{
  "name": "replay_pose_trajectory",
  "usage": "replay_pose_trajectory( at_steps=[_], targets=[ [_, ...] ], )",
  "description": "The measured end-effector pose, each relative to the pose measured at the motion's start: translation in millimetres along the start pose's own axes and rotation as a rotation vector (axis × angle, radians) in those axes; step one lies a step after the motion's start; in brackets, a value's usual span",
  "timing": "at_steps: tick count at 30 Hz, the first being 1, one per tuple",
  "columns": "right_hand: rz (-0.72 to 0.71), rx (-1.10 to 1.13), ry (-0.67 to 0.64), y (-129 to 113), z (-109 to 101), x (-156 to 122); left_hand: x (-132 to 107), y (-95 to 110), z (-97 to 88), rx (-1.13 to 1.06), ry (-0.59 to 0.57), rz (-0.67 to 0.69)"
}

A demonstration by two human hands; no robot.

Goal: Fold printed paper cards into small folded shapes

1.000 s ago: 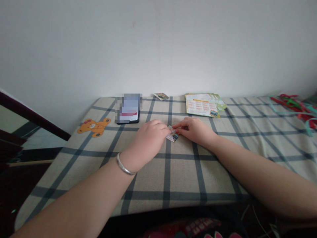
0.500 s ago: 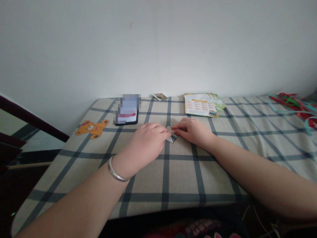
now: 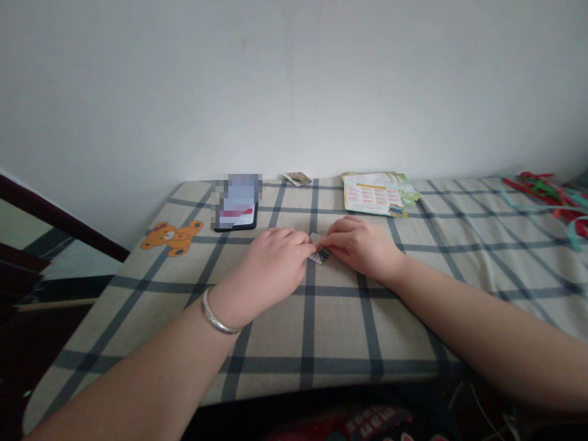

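A small folded piece of printed paper [image 3: 318, 255] lies on the checked cloth at the middle of the table, partly covered by fingers. My left hand [image 3: 281, 260], with a silver bangle at the wrist, presses its fingertips on the paper's left side. From the right, my right hand [image 3: 361, 246] pinches the paper's upper right part between thumb and fingers. The fingers of both hands are closed and almost meet over it. Another small folded paper [image 3: 297, 179] rests at the back edge, near the wall.
A phone [image 3: 237, 205] with a blurred screen lies back left, beside a bear-shaped cutout [image 3: 172, 237]. A stack of printed sheets [image 3: 373, 197] is at the back right. Red, green and pale blue ribbons [image 3: 551, 195] lie at the far right. The checked tablecloth [image 3: 335, 331] reaches the wall.
My right hand's fingers have shifted slightly and closed in on the paper's upper part. My left hand stays about where it was.
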State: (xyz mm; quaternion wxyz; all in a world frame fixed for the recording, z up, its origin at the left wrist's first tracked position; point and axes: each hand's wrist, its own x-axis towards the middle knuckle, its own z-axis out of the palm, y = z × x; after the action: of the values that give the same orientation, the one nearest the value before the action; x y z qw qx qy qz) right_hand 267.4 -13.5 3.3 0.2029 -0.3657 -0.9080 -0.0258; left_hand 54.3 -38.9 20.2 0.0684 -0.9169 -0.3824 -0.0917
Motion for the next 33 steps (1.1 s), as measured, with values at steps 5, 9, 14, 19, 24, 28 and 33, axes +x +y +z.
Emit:
replay_pose_trajectory(
  at_steps=[5,9,14,19,24,28,33],
  targets=[
    [-0.037,-0.112,-0.045,-7,-5,-3,-1,-1,-0.7,-0.009,-0.021,-0.006],
    [-0.023,-0.16,-0.088,-11,-4,-3,-2,-1,-0.8,-0.023,-0.029,-0.008],
    [-0.027,-0.22,-0.123,-13,-7,-2,-4,0,-2.7,0.008,-0.031,0.013],
    [0.003,-0.273,-0.151,-13,-13,-1,-7,2,-7.0,0.055,-0.045,0.012],
    [0.037,-0.309,-0.185,-14,-18,-2,-8,0,-9.3,0.068,-0.076,-0.002],
    [0.035,-0.329,-0.192,-15,-23,-2,-8,-3,-10.3,0.066,-0.084,-0.004],
    [0.066,-0.292,-0.224,-14,-27,-2,-8,-3,-12.2,0.085,-0.102,-0.004]
  ],
)
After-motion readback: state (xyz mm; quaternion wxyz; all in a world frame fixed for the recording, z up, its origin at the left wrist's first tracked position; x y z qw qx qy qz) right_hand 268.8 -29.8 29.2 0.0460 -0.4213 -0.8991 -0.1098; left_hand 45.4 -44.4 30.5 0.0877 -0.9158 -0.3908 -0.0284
